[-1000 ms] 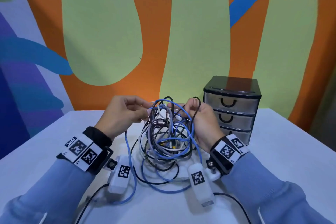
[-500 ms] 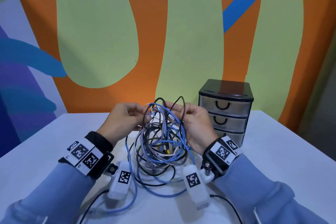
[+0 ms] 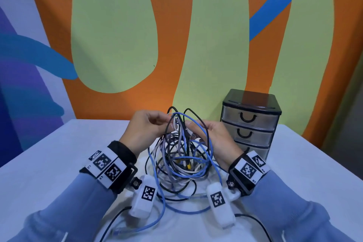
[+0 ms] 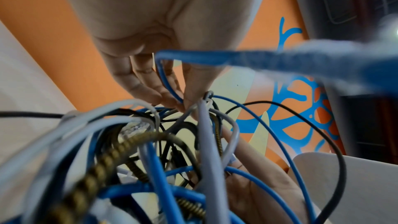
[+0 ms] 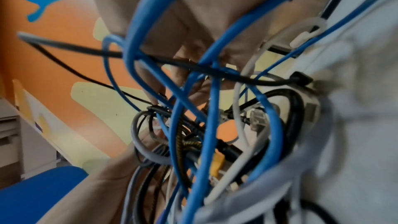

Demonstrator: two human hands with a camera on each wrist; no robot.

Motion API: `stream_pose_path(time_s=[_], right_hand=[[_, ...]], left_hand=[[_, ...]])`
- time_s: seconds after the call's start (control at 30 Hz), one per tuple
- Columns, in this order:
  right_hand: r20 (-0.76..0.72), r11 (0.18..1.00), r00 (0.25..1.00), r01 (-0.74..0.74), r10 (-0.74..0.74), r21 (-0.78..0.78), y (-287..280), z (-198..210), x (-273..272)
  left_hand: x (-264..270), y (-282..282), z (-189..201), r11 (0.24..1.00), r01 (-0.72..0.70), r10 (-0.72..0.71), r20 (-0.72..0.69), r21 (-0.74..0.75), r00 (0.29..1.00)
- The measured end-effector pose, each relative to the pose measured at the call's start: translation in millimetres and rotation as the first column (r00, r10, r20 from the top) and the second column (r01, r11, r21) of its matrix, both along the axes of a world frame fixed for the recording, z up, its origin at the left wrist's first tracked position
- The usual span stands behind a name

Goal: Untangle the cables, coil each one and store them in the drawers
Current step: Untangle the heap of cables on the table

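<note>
A tangle of cables (image 3: pixel 181 155), blue, black, white, grey and one braided black-and-gold, is lifted a little above the white table (image 3: pixel 59 155) between both hands. My left hand (image 3: pixel 146 128) pinches strands at the top left of the bundle; in the left wrist view its fingers (image 4: pixel 150 88) curl onto a blue loop and grey strands. My right hand (image 3: pixel 211 135) grips the bundle's upper right side, with blue loops (image 5: pixel 206 77) draped over its fingers. The small drawer unit (image 3: pixel 250 124), black frame with three clear drawers, all closed, stands just right of the right hand.
A painted orange, green and blue wall (image 3: pixel 176 35) rises right behind the table. Loose blue cable (image 3: pixel 163 204) and black cable (image 3: pixel 176 188) trail on the table towards me, between my wrists. White camera pods (image 3: pixel 145 196) hang under both wrists.
Both hands have stayed on the top of the bundle and shifted slightly, fingers working the strands. The head view has tilted a little, so the drawers appear lower.
</note>
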State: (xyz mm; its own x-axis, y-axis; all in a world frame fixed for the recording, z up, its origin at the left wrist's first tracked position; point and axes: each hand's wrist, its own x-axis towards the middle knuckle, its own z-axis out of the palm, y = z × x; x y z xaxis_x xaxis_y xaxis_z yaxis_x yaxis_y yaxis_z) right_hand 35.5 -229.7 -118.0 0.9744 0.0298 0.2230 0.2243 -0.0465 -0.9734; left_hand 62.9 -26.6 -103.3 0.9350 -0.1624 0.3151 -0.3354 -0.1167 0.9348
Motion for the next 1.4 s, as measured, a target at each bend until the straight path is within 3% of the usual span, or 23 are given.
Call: stream_pose_path(time_s=[0.5,0.67,0.77,0.87,0.97,1.03,1.17,1.3,1.4], right_hand=[[0.215,0.989,0.970,0.133,-0.117,-0.063,-0.8,-14.2,19.7],[0.215,0.995,0.972,0.098,-0.099,0.015,0.5,-15.6,24.5],[0.203,0.996,0.977,0.048,-0.062,0.074,0.3,-17.5,24.8],[0.195,0.998,0.981,-0.029,0.018,0.055,-1.0,-19.0,24.3],[0.214,0.998,0.975,-0.058,0.055,0.009,0.0,-18.2,22.6],[0.233,0.998,0.971,-0.056,0.058,-0.017,0.0,-18.0,21.6],[0.228,0.999,0.973,-0.042,0.041,0.002,-0.5,-18.9,20.8],[0.258,0.997,0.964,0.070,-0.070,0.009,-0.1,-18.9,18.5],[0.240,0.990,0.963,0.105,-0.124,0.090,0.7,-18.2,18.5]], left_hand=[[1.7,-2.5,4.4,0.991,-0.019,0.018,0.009,0.134,1.000],[5.1,0.3,4.2,0.973,-0.125,0.111,0.082,0.195,0.990],[5.8,-0.5,7.3,0.969,-0.212,0.194,0.142,0.126,0.971],[-3.2,-3.7,16.0,0.994,-0.085,0.067,0.220,0.072,0.973],[-15.9,-11.1,19.4,0.980,0.056,-0.111,0.288,0.192,0.951],[-21.4,-15.6,18.8,0.967,0.078,-0.149,0.295,0.241,0.944],[-18.1,-13.8,18.3,0.939,-0.100,-0.043,0.399,0.330,0.916],[-9.6,-5.6,18.5,0.950,-0.134,0.032,0.337,0.283,0.941],[-1.5,2.2,17.1,0.895,-0.161,0.041,0.283,0.416,0.958]])
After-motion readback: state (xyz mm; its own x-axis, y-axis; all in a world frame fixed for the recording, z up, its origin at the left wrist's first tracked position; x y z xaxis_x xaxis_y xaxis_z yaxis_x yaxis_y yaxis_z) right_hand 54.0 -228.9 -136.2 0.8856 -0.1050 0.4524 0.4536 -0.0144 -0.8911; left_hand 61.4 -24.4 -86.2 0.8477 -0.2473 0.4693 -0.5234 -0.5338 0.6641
